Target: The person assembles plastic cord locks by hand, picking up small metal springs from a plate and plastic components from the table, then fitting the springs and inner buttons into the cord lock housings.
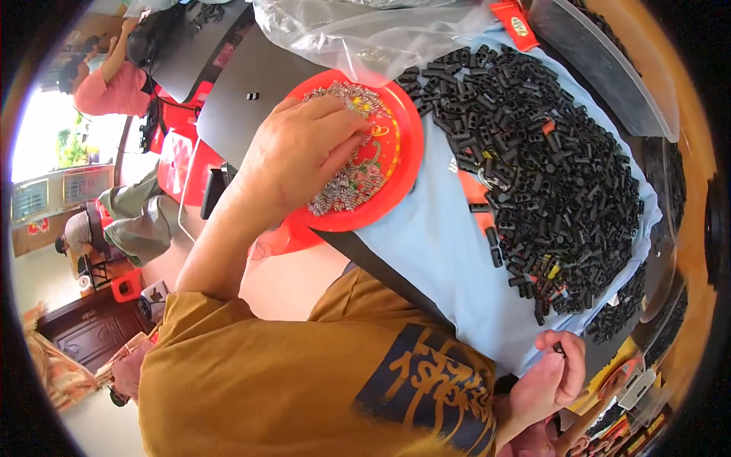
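Note:
A red plate [407, 114] carries a heap of small metal springs [346, 190]. My left hand [304, 145] lies over it, fingers bent together and reaching down among the springs; whatever is between its fingertips is hidden. At the lower right my right hand [548, 373] is closed, with a small black plastic part [559, 348] showing between thumb and fingers. Beyond that hand, many black plastic parts [548, 190] are heaped on a light blue cloth [415, 251].
A clear plastic bag [365, 34] hangs over the plate's far side. Along the right stands a translucent bin [609, 68], with a red packet [515, 27] beside it. One small piece [253, 97] lies on the grey tabletop [251, 65]. Other people sit at the left.

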A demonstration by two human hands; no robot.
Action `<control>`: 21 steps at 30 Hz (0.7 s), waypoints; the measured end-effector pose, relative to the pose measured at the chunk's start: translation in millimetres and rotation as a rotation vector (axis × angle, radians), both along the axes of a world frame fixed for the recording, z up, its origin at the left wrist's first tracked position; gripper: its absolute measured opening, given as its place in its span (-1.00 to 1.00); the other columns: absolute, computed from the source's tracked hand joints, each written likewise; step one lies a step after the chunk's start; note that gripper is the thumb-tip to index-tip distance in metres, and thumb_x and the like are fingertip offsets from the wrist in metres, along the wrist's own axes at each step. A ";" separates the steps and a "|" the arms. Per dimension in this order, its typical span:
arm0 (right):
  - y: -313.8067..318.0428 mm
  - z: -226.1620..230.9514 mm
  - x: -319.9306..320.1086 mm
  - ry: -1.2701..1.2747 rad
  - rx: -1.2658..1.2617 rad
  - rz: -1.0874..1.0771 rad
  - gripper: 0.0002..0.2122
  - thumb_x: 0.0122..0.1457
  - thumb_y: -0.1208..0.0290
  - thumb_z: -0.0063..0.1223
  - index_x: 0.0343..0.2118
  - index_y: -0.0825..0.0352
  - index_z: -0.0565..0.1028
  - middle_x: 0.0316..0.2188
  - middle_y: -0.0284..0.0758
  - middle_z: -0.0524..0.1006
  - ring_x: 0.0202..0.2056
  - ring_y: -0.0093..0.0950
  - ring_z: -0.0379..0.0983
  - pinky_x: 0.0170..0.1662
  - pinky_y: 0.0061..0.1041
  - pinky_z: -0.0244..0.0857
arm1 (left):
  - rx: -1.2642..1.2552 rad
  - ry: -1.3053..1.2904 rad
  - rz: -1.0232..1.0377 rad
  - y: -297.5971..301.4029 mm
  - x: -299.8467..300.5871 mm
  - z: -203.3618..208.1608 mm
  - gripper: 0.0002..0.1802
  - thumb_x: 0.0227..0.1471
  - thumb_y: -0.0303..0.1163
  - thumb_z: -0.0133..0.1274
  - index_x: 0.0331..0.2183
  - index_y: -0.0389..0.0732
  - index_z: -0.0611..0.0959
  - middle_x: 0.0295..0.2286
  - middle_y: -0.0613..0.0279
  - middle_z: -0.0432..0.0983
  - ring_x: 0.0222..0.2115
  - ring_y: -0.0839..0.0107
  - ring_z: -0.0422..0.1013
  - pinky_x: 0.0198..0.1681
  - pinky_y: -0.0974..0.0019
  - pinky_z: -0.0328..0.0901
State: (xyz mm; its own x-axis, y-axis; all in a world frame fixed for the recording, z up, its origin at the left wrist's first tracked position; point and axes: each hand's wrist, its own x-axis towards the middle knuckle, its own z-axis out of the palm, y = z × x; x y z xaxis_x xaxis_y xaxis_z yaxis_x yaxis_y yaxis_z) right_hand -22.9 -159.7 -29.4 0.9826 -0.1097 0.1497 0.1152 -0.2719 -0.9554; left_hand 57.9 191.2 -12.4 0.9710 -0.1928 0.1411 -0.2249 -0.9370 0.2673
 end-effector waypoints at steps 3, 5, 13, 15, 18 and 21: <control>7.5 3.6 6.5 0.014 0.046 0.089 -0.79 0.06 0.45 -0.06 -0.24 0.40 0.42 -0.43 -0.24 0.40 -0.42 -0.45 0.28 -0.31 -0.47 0.21 | -0.050 -0.053 -0.004 5.1 2.0 -3.3 -0.86 -0.14 -0.48 0.10 -0.40 -0.22 0.57 -0.44 0.12 0.49 -0.41 0.15 0.40 -0.30 0.23 0.27; 13.3 6.4 9.5 0.017 0.047 0.115 -0.79 0.05 0.46 -0.07 -0.24 0.41 0.41 -0.45 -0.24 0.40 -0.43 -0.46 0.28 -0.31 -0.47 0.21 | -0.122 -0.071 0.017 4.8 1.9 -4.4 -0.85 -0.15 -0.51 0.10 -0.40 -0.23 0.58 -0.45 0.14 0.50 -0.43 0.21 0.42 -0.31 0.28 0.28; 42.3 20.8 25.0 0.153 0.166 0.277 -0.73 -0.15 0.75 0.12 -0.32 0.43 0.42 -0.39 -0.23 0.43 -0.37 -0.47 0.34 -0.30 -0.57 0.24 | -0.886 0.188 0.011 -28.6 -11.6 17.2 -0.75 -0.11 -0.60 0.07 -0.27 -0.26 0.56 -0.51 0.35 0.45 -0.54 0.67 0.31 -0.46 0.59 0.21; 52.5 17.3 33.1 0.129 0.160 0.314 -0.75 -0.18 0.74 0.16 -0.36 0.44 0.45 -0.40 -0.25 0.43 -0.38 -0.47 0.34 -0.28 -0.59 0.22 | -1.261 0.381 0.041 -46.1 -16.1 21.5 -0.76 -0.09 -0.60 0.08 -0.27 -0.27 0.57 -0.48 0.37 0.45 -0.52 0.71 0.31 -0.46 0.61 0.20; 65.2 19.0 39.8 0.137 0.178 0.330 -0.76 -0.20 0.73 0.19 -0.39 0.44 0.49 -0.46 -0.30 0.44 -0.45 -0.54 0.33 -0.40 -0.64 0.21 | -1.209 0.486 -0.023 -69.2 -17.6 30.9 -0.73 -0.14 -0.65 0.08 -0.27 -0.40 0.53 -0.44 0.21 0.47 -0.41 0.50 0.43 -0.34 0.49 0.31; 64.8 18.7 38.7 0.058 0.193 0.334 -0.77 -0.18 0.72 0.20 -0.38 0.42 0.51 -0.49 -0.33 0.43 -0.50 -0.57 0.32 -0.47 -0.66 0.19 | -1.225 0.475 -0.187 -88.8 -22.2 25.3 -0.70 -0.13 -0.65 0.08 -0.24 -0.38 0.52 -0.43 0.19 0.47 -0.40 0.52 0.43 -0.35 0.50 0.30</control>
